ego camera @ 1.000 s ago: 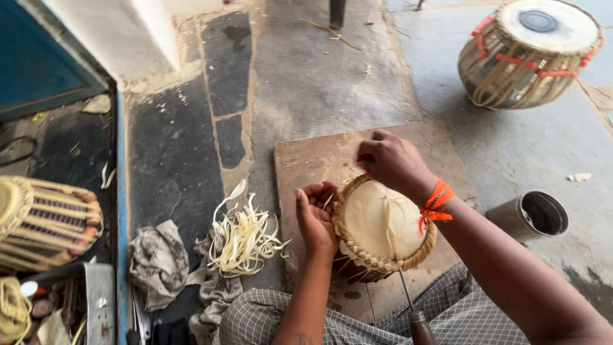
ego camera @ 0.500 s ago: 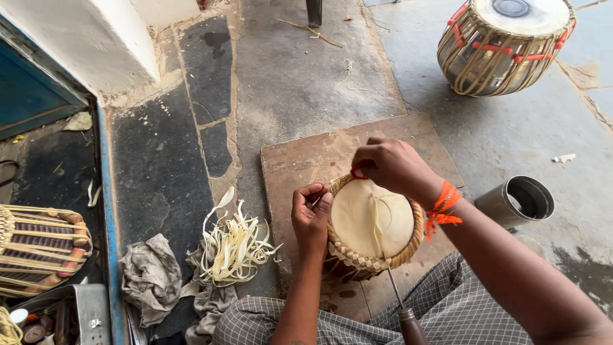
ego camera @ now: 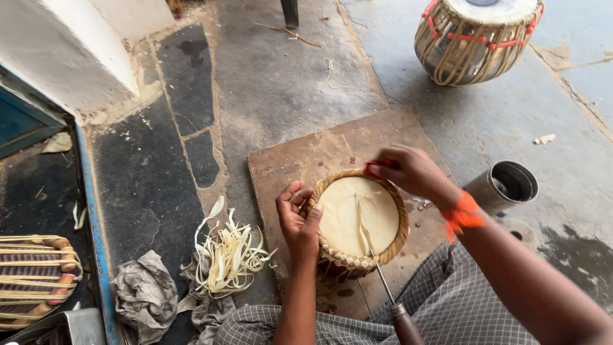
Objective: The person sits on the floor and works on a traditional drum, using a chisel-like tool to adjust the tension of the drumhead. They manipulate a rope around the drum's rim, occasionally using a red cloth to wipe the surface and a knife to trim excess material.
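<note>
A small drum (ego camera: pixel 359 218) with a cream skin head and a braided straw-coloured rim stands on a brown wooden board (ego camera: pixel 300 160). My left hand (ego camera: pixel 299 217) grips the drum's left rim. My right hand (ego camera: pixel 412 171) sits at the far rim, fingers closed on a small red-handled tool (ego camera: pixel 377 166). A pale strap lies across the skin. A metal awl with a wooden handle (ego camera: pixel 396 310) leans against the drum's near side, by my checked cloth.
A pile of pale leather strips (ego camera: pixel 230 252) and grey rags (ego camera: pixel 143 294) lie to the left. A steel cup (ego camera: pixel 507 184) stands right of the board. A finished drum (ego camera: pixel 479 35) is at top right, another laced drum (ego camera: pixel 32 278) at far left.
The view has shifted down and left. My right hand moved from the rim's left side to its far right edge; my left hand stays on the left rim.
</note>
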